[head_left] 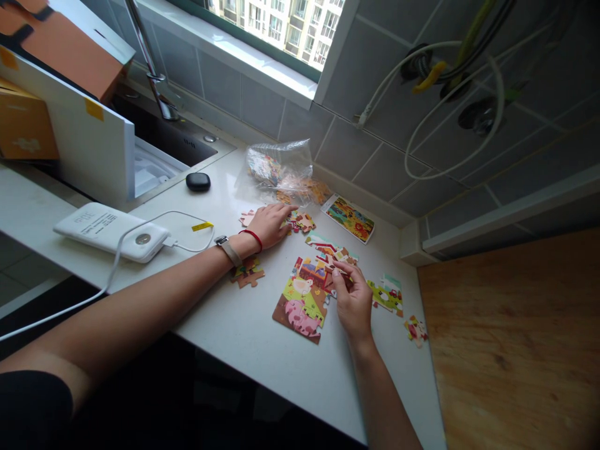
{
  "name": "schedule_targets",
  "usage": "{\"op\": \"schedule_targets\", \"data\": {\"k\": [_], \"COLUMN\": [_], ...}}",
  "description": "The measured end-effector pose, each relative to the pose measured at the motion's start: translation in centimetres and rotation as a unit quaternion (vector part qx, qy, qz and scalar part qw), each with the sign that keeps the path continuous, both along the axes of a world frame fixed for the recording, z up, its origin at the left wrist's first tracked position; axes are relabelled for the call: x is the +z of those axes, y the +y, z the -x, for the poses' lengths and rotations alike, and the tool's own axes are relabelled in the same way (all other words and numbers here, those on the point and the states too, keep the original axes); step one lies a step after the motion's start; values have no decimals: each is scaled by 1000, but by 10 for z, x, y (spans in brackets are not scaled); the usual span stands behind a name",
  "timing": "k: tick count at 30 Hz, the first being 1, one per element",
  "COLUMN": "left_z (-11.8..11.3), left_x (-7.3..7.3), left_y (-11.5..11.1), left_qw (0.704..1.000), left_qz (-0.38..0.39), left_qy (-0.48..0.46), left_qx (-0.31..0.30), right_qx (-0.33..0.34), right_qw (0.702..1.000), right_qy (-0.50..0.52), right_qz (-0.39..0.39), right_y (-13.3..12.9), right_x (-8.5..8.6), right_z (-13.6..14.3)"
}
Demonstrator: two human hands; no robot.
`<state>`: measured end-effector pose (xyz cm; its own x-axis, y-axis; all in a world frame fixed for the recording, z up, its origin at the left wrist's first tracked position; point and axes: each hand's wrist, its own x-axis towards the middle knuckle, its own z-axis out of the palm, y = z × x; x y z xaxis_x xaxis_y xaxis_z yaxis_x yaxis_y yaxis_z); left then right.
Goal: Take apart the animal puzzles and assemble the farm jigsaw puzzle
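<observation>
My left hand (269, 226) lies palm down with fingers stretched out over a pile of loose puzzle pieces (304, 221) near the back of the counter. My right hand (352, 297) is closed in a pinch on a puzzle piece (336, 270), partly hidden by the fingers. Just left of it lies a partly joined jigsaw puzzle (300, 306) showing a chicken and a pink pig. Joined pieces with a red-roofed barn (328, 250) lie above it. To the right are a green section with a sheep (388, 294) and a loose piece (415, 330).
A clear plastic bag of pieces (276, 165) and a picture card (349, 217) lie by the wall. More pieces (248, 273) sit under my left wrist. A white power bank (110, 231) with a cable, a black case (197, 182) and a sink (187, 140) are leftward. A wooden board (510, 337) borders the right.
</observation>
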<state>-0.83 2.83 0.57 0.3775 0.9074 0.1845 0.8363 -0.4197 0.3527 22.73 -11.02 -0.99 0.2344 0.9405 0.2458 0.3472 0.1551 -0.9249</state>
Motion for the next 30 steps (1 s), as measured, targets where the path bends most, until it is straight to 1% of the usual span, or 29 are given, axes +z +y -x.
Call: {"op": "schedule_targets", "data": {"k": [5,9,14,18,23,25,27,28,30], "left_z": [2,5,6,6,7,6,4,2,-4], "left_x": [0,0,2,5,8,11,15,18,23], "left_y": [1,2,4,3,0,0,-1,-2,-7], "left_qw": [999,995,992,990,983,974,953,938,895], "left_qz": [-15,-17,8,17,-19,-34,-17,14,106], "left_qy": [-37,-85,-81,-99,-157,-205,-286,-336,-431], "left_qx": [8,47,92,94,89,94,96,88,50], "right_qx": [1,3,8,11,9,10,11,12,14], "right_qw": [1000,1000,1000,1000,1000,1000,1000,1000,1000], "right_qy": [-1,1,2,-1,0,4,6,7,11], "right_qz": [2,1,1,-1,3,3,4,6,8], "right_y": [-1,-1,-1,-1,-1,-1,-2,-2,-2], "right_x": [2,3,3,1,2,2,2,3,4], "right_z": [0,1,1,-1,-1,0,0,1,2]}}
